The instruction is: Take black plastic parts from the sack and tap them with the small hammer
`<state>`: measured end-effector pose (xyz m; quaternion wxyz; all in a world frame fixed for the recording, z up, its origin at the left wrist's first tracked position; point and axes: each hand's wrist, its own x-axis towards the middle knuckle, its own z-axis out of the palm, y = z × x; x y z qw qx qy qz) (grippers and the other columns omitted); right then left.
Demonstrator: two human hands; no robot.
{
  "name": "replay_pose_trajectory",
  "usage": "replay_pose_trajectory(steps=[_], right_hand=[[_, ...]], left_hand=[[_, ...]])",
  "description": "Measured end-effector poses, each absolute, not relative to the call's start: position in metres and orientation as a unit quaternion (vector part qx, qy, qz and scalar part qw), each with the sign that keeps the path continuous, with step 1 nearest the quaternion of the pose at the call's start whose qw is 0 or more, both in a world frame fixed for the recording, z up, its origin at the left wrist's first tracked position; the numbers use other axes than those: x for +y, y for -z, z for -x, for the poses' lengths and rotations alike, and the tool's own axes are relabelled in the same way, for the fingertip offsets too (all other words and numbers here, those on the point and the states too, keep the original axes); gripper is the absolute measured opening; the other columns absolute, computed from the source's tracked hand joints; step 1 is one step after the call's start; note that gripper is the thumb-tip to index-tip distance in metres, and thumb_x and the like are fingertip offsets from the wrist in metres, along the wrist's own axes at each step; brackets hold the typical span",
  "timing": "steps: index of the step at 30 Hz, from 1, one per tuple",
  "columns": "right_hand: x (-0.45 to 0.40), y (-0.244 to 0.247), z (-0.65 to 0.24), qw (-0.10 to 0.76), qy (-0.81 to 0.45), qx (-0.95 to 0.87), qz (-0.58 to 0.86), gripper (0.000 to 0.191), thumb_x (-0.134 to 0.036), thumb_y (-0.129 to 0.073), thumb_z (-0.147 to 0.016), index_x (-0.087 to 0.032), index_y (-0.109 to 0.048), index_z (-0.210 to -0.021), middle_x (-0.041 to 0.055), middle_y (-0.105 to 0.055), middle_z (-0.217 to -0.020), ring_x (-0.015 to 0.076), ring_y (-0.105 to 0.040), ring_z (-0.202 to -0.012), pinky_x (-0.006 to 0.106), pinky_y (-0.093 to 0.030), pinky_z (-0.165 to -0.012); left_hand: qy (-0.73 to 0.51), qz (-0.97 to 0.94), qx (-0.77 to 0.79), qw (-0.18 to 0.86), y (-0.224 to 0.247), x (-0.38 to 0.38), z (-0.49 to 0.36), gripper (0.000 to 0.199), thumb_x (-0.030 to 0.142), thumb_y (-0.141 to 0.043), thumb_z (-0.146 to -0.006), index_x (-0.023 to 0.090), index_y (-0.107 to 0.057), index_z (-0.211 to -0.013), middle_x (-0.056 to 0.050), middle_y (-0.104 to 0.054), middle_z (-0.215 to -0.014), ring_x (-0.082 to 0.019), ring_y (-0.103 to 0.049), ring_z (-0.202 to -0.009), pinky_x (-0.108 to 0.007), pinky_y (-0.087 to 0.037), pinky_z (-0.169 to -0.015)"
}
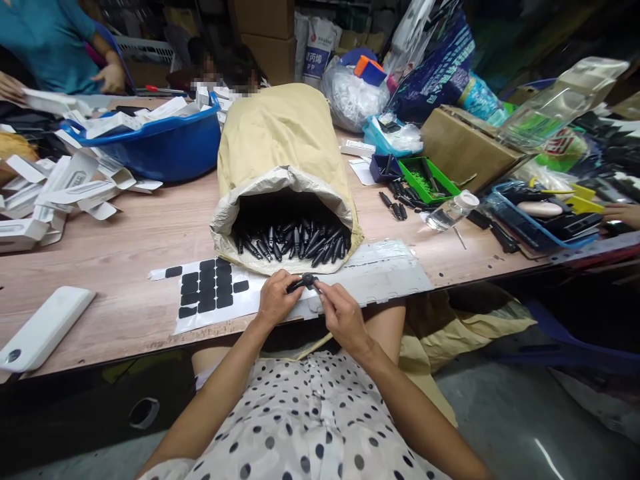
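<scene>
Piece [305,281] (black) gripped by left fingers [285,278] and right fingers [328,293]; long axis crosswise, right end nearer sack [280,133].

Your wood-grain table [135,273] carries white boxes [75,187] and a blue basin [155,150] at the upper left, and a white device [47,327] at the lower left. Mid-frame, a beige sack [280,130] lies opening toward you; at right sit a green tray [414,181], a clear bottle [451,212] and a blue basket [515,229].

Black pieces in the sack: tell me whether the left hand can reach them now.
Probably yes: the open mouth of the sack faces the left hand and nothing visible blocks the black pieces, though that grip holds a dark part.
</scene>
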<state>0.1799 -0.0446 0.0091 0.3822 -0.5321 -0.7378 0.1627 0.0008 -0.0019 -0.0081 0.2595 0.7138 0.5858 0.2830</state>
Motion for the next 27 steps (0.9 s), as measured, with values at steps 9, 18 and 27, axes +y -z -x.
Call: replay_pose_trajectory(steps=[9,18,27], right_hand=[[0.031,-0.008,-0.276,0.271,0.017,-0.552,0.788,0.044,-0.017,-0.044,-0.090,-0.020,-0.069,-0.125,0.0082,-0.057,-0.088,0.0208,-0.053,-0.080,0.031,-0.042,-0.068],[0.042,0.026,-0.280,0.175,0.125,-0.573,0.791,0.042,-0.013,-0.047,-0.088,-0.020,-0.071,-0.122,0.0108,-0.053,-0.091,0.0234,-0.049,-0.083,0.032,-0.033,-0.065],[0.043,0.030,-0.283,0.181,0.166,-0.583,0.775,0.040,-0.014,-0.049,-0.085,-0.017,-0.071,-0.119,0.0108,-0.052,-0.088,0.0237,-0.047,-0.081,0.032,-0.032,-0.063]], left_hand=[[-0.276,-0.714,0.597,0.240,0.011,0.000,-0.004,0.015,0.026,-0.066,-0.082,0.023,-0.074,-0.095,-0.002,-0.065,-0.086,-0.020,-0.063,-0.086,-0.032,-0.051,-0.082],[-0.317,-0.741,0.501,0.317,-0.001,-0.015,0.001,0.018,0.029,-0.057,-0.090,0.021,-0.069,-0.101,-0.007,-0.069,-0.099,-0.022,-0.063,-0.094,-0.035,-0.052,-0.086],[-0.011,-0.695,0.556,0.456,0.008,-0.084,0.000,0.026,0.025,-0.051,-0.091,0.019,-0.068,-0.110,-0.012,-0.075,-0.108,-0.027,-0.070,-0.103,-0.036,-0.052,-0.088]])
